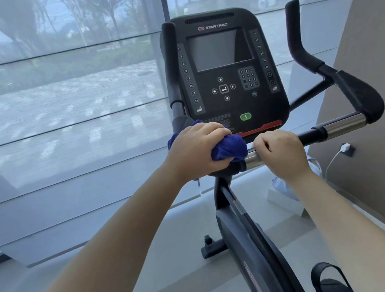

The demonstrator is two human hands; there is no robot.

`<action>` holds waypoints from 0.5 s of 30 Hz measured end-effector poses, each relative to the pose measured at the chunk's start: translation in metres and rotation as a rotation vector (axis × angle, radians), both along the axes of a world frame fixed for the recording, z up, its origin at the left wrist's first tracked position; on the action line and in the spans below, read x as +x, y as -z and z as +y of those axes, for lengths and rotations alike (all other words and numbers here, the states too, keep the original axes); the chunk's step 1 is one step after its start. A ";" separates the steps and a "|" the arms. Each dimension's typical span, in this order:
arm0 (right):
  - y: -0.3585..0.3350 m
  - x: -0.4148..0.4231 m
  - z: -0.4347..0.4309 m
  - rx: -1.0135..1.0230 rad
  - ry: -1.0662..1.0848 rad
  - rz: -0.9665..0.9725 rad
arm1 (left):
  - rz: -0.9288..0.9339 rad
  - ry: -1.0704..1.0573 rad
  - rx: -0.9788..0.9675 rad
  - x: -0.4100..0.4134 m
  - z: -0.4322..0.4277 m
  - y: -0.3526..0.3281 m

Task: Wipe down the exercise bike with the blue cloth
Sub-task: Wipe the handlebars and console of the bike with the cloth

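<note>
The left hand was curled round a bunched deep-blue terry cloth, pressing it onto the horizontal handlebar of the black upright exercise bike. Most of the cloth bulged out at the hand's 3 o'clock, held between fingers and palm, and a smaller fold showed past the knuckles at about 10 o'clock (whatever lay under the palm was hidden). Just beside the cloth, at its 3 o'clock, the right hand gripped the same bar with its fingers wrapped over the top. A short stretch of shiny chrome sleeve showed between cloth and right hand. At 12 o'clock from both hands rose the bike's black console with its dark screen, an oval green button near its lower edge. At the right hand's 3 o'clock, well apart, a white charger plug sat in a socket on the brown wall.
</note>
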State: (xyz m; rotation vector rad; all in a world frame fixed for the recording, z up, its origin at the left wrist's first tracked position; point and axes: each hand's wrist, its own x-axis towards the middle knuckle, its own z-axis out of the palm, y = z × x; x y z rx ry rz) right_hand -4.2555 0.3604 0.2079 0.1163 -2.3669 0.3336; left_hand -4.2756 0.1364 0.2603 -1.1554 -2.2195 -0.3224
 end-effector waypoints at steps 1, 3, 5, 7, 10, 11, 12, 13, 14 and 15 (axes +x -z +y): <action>-0.003 0.000 -0.001 -0.083 -0.006 -0.032 | 0.003 0.002 0.004 -0.004 -0.003 -0.001; -0.010 0.004 -0.012 -0.240 -0.032 -0.063 | -0.013 0.016 0.009 -0.013 -0.012 -0.004; -0.019 0.009 -0.032 -0.312 -0.051 -0.085 | -0.031 0.036 0.032 -0.023 -0.022 -0.006; -0.029 0.010 -0.057 -0.363 -0.055 -0.160 | -0.047 0.052 0.066 -0.033 -0.031 -0.007; -0.037 0.003 -0.090 -0.462 -0.032 -0.290 | -0.060 0.072 0.119 -0.050 -0.044 -0.008; -0.040 0.000 -0.099 -0.473 0.003 -0.306 | -0.063 0.070 0.149 -0.057 -0.050 -0.009; -0.041 -0.003 -0.106 -0.484 0.041 -0.308 | -0.077 0.068 0.190 -0.065 -0.056 -0.009; -0.042 -0.006 -0.113 -0.496 0.080 -0.308 | -0.110 0.069 0.242 -0.072 -0.061 -0.008; -0.044 -0.009 -0.120 -0.495 0.123 -0.322 | -0.159 0.076 0.299 -0.078 -0.065 -0.007; -0.045 -0.012 -0.127 -0.462 0.171 -0.357 | -0.212 0.091 0.349 -0.082 -0.068 -0.007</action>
